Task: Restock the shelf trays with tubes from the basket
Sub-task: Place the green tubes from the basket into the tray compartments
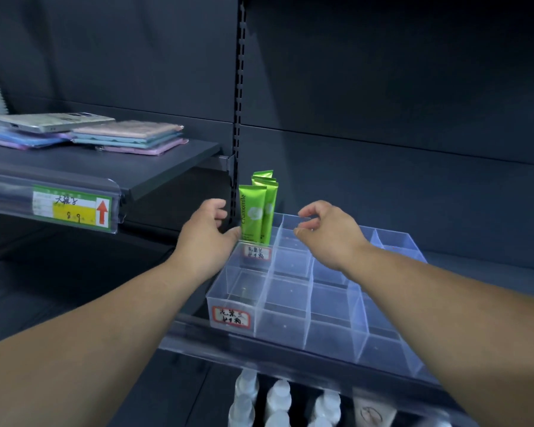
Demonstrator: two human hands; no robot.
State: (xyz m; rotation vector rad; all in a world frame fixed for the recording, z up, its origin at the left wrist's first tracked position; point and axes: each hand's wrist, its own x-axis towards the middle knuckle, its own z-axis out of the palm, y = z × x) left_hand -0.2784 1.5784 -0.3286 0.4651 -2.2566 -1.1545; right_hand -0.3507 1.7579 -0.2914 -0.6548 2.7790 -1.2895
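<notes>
At the clear acrylic tray (333, 329), left hand (208, 224) and right hand (326, 231) curl loosely, empty.

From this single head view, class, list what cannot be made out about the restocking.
- Basket: outside the head view's frame, so its tubes cannot be seen.
- Green tubes: count unclear; the foremost one hides those behind.
- Tray labels: handwriting too blurred to read.
- White bottles: cut off by the bottom edge and partly hidden by the shelf rail.
</notes>
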